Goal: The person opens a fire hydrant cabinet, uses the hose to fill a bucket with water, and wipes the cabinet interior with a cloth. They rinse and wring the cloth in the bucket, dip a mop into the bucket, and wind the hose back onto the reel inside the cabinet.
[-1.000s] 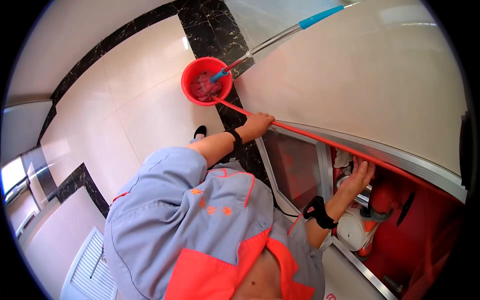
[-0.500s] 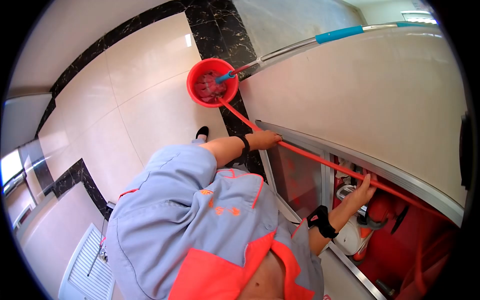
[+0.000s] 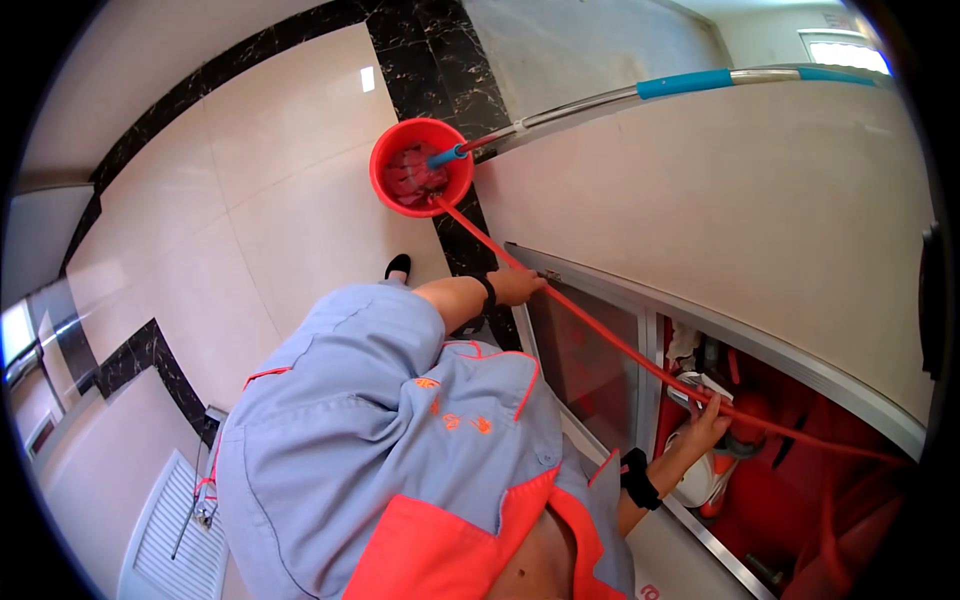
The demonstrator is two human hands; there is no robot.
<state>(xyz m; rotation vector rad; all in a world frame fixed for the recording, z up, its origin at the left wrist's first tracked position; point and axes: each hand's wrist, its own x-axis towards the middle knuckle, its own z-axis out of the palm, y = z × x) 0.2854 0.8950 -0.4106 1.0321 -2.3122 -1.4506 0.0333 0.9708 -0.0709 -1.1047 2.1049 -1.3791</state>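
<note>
The right hand (image 3: 706, 430) curls its fingers round the red hose (image 3: 600, 328) just inside the open cabinet (image 3: 755, 505); the left hand (image 3: 516, 287) grips it near the frame's far corner. It reaches the red bucket (image 3: 382, 185), bare floor (image 3: 310, 220) alongside.

The person wears a loose, grey-blue work shirt (image 3: 310, 450) with wide, short sleeves (image 3: 385, 315). Its broad collar (image 3: 415, 550) is bright coral red and open at the neck. Thin red piping (image 3: 531, 378) edges the chest pocket (image 3: 508, 378), and small orange embroidered lettering (image 3: 483, 426), too small to read, sits nearby. A small round button (image 3: 546, 461) lies near the collar. A narrow black band (image 3: 491, 290) circles the left wrist; a wider, bulkier black strap (image 3: 638, 478) wraps the right. One black shoe (image 3: 399, 263) shows.
</note>
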